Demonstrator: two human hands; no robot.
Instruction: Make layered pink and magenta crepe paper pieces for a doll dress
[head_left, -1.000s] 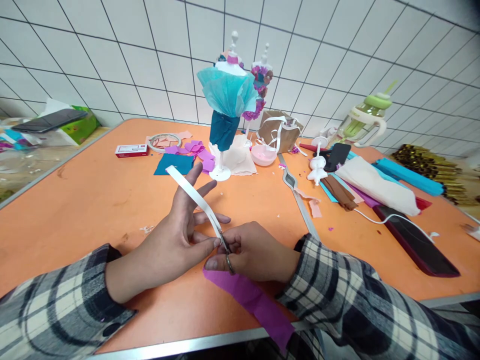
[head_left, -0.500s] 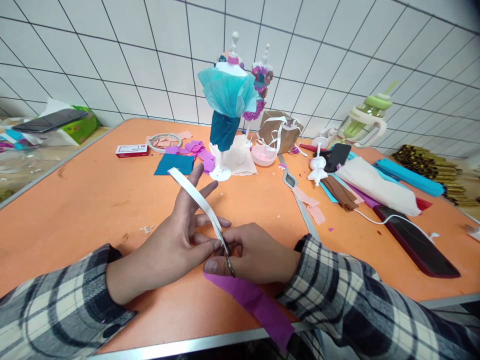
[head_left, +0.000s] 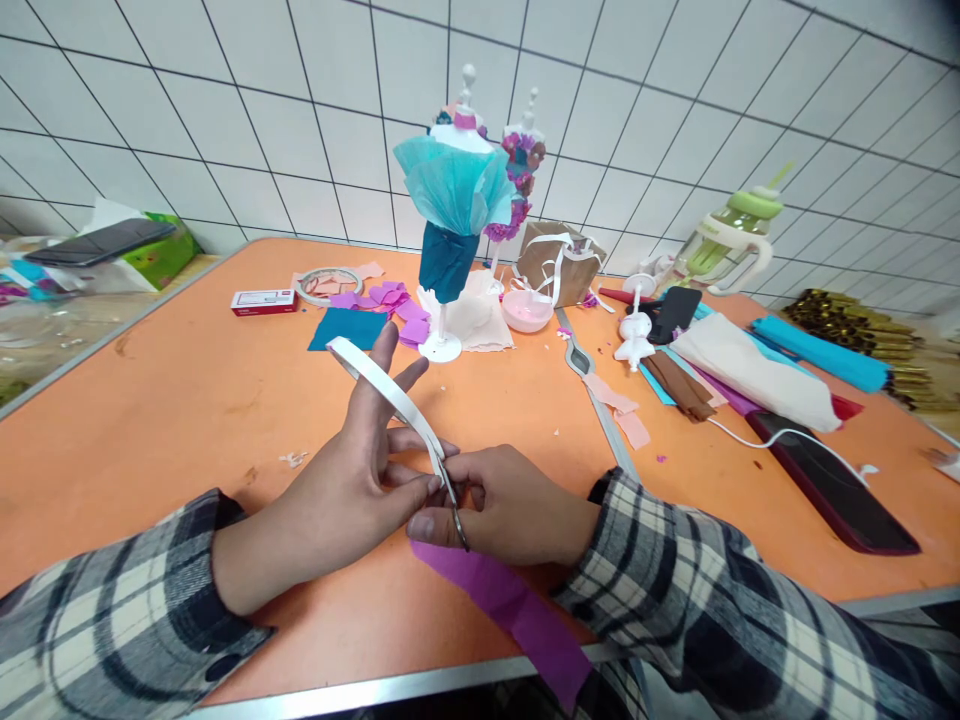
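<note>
My left hand (head_left: 360, 470) pinches a narrow white strip (head_left: 397, 395) between thumb and fingers, its index finger stretched upward. The strip curves up and to the left, its free end bending over above the hand. My right hand (head_left: 487, 500) is closed on a small pair of metal scissors (head_left: 454, 512), whose blades meet the strip's lower end; fingers partly hide them. Below my right hand, a purple crepe paper strip (head_left: 510, 610) hangs over the front table edge. Farther back stands a small white dress form with a turquoise ruffle and dark teal skirt (head_left: 448, 255).
Behind are a second flowered form (head_left: 519, 180), a pink bowl (head_left: 527, 312), a brown paper bag (head_left: 559, 262) and a tape roll (head_left: 330, 284). A teal paper square (head_left: 346, 330) lies left. Rightward are a phone (head_left: 832, 490), folded papers (head_left: 757, 370) and a green-lidded bottle (head_left: 727, 240).
The white strip's free end has shifted slightly left and now curls over. Both hands stay almost in place, with my left fingers a little farther left.
</note>
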